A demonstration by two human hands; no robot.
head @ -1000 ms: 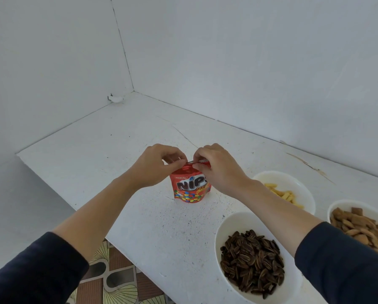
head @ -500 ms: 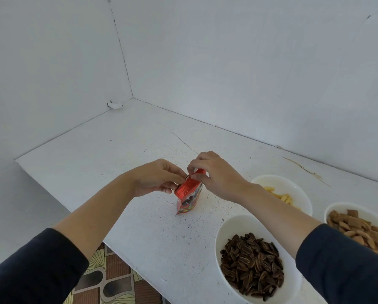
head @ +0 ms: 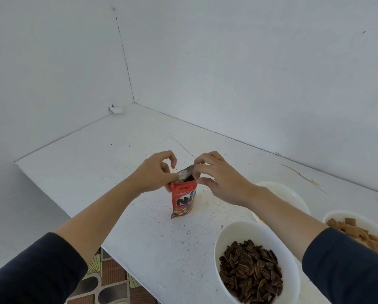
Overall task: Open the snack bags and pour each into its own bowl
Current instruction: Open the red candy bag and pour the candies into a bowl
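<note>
From the head view, the red snack bag (head: 182, 201) stands upright directly beneath my fingertips, and its foot seems to rest on the desk (head: 117, 150). My left hand (head: 155, 174) pinches the left lip of the mouth between thumb and forefinger, with the other fingers curled above it. My right hand (head: 223, 183) pinches the far right lip the same way. The mouth gapes between the two pinches, showing silver lining and a dark inside, so I judge the opening done and the pour not yet begun.

The bag looks light, thin and crinkly. The foil is probably slick, and the loose sweets inside would shift the weight as it tips. I would take it lower, around the printed middle, since a hold on the lips alone could let it fold or spill.

Both forearms reach forward with the wrists raised and the knuckles up. To the right of my right fingers, and nearer to me, sit the seed bowl (head: 216, 249) and the bowl of brown squares (head: 337, 213). A third bowl (head: 288, 194) lies half hidden behind my right wrist.
</note>
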